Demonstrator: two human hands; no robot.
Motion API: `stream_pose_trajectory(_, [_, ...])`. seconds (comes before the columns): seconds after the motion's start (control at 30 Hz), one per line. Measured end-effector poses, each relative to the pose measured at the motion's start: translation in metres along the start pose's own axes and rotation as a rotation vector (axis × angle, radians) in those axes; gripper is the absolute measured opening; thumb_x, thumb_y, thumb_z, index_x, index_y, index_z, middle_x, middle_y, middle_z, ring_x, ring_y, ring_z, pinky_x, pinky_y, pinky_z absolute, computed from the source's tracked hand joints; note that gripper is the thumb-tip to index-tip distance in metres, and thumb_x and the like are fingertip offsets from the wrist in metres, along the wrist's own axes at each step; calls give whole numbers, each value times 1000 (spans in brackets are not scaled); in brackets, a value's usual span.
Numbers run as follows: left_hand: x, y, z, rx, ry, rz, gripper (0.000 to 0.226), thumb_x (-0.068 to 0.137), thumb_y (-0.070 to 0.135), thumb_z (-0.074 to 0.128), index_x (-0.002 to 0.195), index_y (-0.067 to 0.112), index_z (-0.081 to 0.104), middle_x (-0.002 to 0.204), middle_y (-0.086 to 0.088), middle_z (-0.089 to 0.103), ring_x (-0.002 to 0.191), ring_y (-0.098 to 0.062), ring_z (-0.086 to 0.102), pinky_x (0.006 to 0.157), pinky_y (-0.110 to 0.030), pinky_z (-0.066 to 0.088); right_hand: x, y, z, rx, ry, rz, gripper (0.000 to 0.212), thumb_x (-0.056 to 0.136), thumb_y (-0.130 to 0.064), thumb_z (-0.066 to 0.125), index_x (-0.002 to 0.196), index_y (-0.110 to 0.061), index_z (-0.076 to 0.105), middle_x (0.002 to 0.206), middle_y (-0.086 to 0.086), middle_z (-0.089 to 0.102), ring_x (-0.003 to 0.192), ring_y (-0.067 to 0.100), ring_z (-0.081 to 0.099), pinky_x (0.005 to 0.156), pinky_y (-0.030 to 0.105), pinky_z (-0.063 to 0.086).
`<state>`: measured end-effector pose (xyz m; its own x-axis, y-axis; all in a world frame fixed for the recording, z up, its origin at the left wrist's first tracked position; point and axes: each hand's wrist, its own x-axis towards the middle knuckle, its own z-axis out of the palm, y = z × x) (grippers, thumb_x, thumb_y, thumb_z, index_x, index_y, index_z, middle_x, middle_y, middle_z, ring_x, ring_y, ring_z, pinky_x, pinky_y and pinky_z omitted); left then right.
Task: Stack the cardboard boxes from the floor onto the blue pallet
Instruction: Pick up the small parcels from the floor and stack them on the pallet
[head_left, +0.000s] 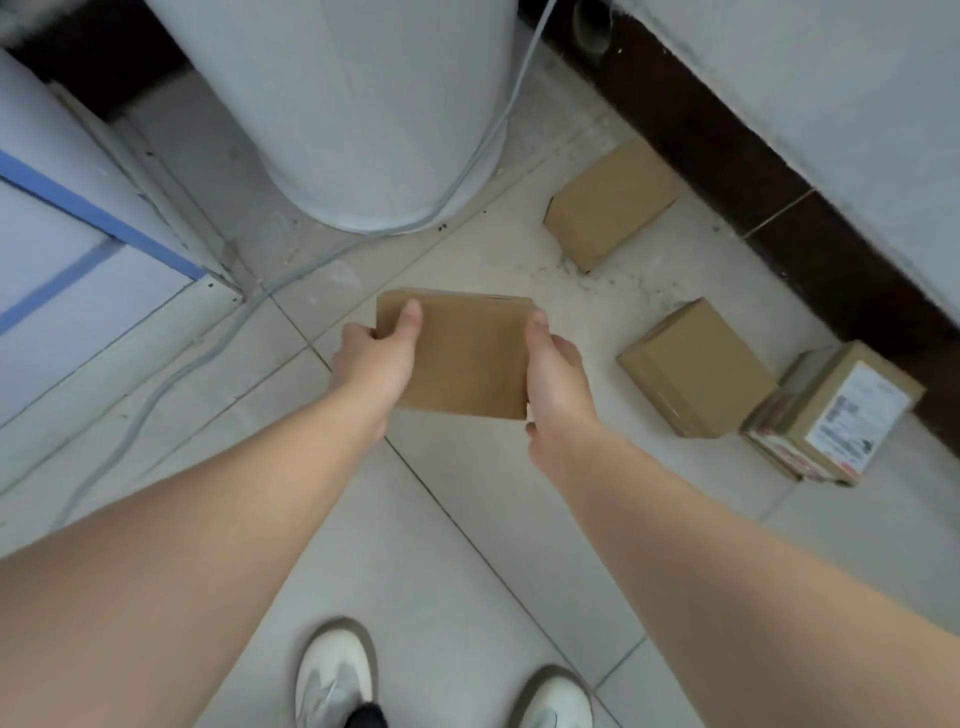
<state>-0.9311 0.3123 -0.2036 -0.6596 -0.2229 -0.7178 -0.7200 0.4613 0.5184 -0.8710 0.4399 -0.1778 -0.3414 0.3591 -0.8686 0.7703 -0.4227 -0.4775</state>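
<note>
I hold a plain brown cardboard box (467, 358) above the tiled floor, in front of me. My left hand (376, 358) grips its left side, thumb on top. My right hand (556, 374) grips its right side. Three more boxes lie on the floor to the right: a plain box (610, 205) near the dark skirting, a second plain box (693, 369), and a taped box with a white label (836, 415) beside it. No blue pallet is in view.
A large white round column (374, 114) stands ahead, with a grey cable (291, 275) running from it across the floor to the left. A white panel with blue stripes (78, 218) is at the left. My white shoes (337, 675) are at the bottom.
</note>
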Motion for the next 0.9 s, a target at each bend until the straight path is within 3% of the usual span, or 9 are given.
stream_pose_trajectory(0.07, [-41, 26, 0, -27, -16, -15, 95, 74, 84, 40, 135, 12, 44, 132, -4, 52, 117, -27, 52, 97, -38, 42, -29, -15, -27, 55, 43, 29, 74, 83, -75, 40, 141, -30, 40, 144, -7, 45, 130, 21, 43, 103, 40, 31])
stream_pose_trajectory(0.2, [-108, 75, -2, -79, -117, -77, 142, 24, 107, 25, 135, 22, 50, 133, 1, 56, 118, -29, 55, 101, -47, 41, -88, -46, -87, 217, 185, 91, 87, 79, -75, 50, 146, -23, 35, 144, -2, 44, 132, 26, 41, 108, 46, 30])
stream_pose_trajectory(0.27, [-140, 99, 0, -45, -192, -67, 122, 39, 101, 36, 132, 24, 50, 131, 0, 57, 117, -27, 55, 100, -46, 41, -119, -64, -116, 273, 239, 75, 86, 78, -66, 60, 146, -21, 35, 142, 1, 46, 128, 26, 45, 107, 43, 35])
stream_pose_trajectory(0.33, [-179, 127, 4, -28, -275, 10, 80, 70, 79, 49, 131, 26, 50, 130, 0, 56, 116, -26, 54, 96, -41, 43, -147, -82, -142, 314, 270, 38, 79, 77, -58, 63, 144, -21, 39, 137, 2, 50, 120, 25, 50, 101, 39, 40])
stream_pose_trajectory(0.4, [-211, 152, 12, 0, -342, 108, 57, 87, 59, 50, 135, 27, 48, 137, 3, 51, 124, -23, 48, 102, -42, 38, -175, -99, -169, 346, 303, 2, 66, 80, -51, 61, 137, -21, 46, 129, 2, 54, 113, 24, 52, 95, 37, 42])
stream_pose_trajectory(0.53, [-273, 193, 31, 34, -472, 219, 41, 96, 38, 50, 134, 21, 48, 127, 3, 55, 116, -20, 50, 101, -38, 38, -227, -124, -224, 428, 372, -89, 16, 86, -33, 52, 87, -19, 58, 90, 1, 56, 75, 18, 47, 62, 28, 36])
stream_pose_trajectory(0.6, [-304, 208, 38, 53, -529, 272, 28, 99, 29, 48, 126, 23, 52, 112, 4, 57, 105, -18, 53, 95, -36, 41, -253, -130, -248, 464, 412, -114, 13, 86, -25, 50, 76, -17, 51, 76, -2, 47, 66, 17, 39, 58, 26, 30])
stream_pose_trajectory(0.77, [-365, 235, 56, 103, -626, 367, 26, 94, 14, 50, 119, 21, 55, 110, -2, 63, 98, -20, 57, 77, -33, 46, -308, -131, -294, 598, 514, -164, 1, 86, -17, 50, 87, -16, 50, 71, -2, 41, 66, 16, 34, 70, 28, 32])
stream_pose_trajectory(0.9, [-411, 242, 65, 160, -728, 389, 48, 68, 30, 64, 114, 21, 60, 113, -1, 66, 108, -23, 60, 101, -45, 44, -343, -121, -325, 691, 593, -188, 8, 86, -13, 50, 77, -14, 48, 71, -3, 41, 65, 15, 35, 68, 25, 33])
